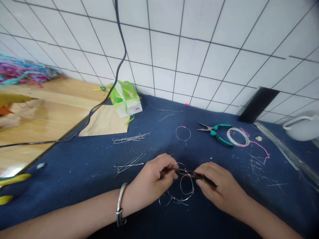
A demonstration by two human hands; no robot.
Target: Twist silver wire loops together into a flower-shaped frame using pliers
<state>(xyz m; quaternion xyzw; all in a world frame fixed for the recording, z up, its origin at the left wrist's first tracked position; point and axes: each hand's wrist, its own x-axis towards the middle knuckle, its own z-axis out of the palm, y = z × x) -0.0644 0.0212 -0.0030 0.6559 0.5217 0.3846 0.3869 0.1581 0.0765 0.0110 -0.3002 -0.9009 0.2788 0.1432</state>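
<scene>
My left hand (pixel 159 174) pinches a piece of looped silver wire (pixel 187 194) with small pink beads on it. The loops hang below my fingertips, just over the blue mat. My right hand (pixel 219 186) is wrapped round a pair of dark pliers (pixel 203 178), whose jaws reach left to the wire near my left fingertips. Whether the jaws grip the wire I cannot tell. Beyond my hands lies a single wire ring (pixel 183 133) with a bit of pink at its top. Teal-handled pliers (pixel 216 132) rest to its right, jaws apart.
Wire bundles (pixel 131 138) lie left of my hands, wire scraps (pixel 256 164) to the right. A clear round dish (pixel 238 137) sits by the teal pliers. Behind are a green tissue pack (pixel 126 98) on brown paper (pixel 104 122), a black cable (pixel 119 66) and a tiled wall (pixel 194 56).
</scene>
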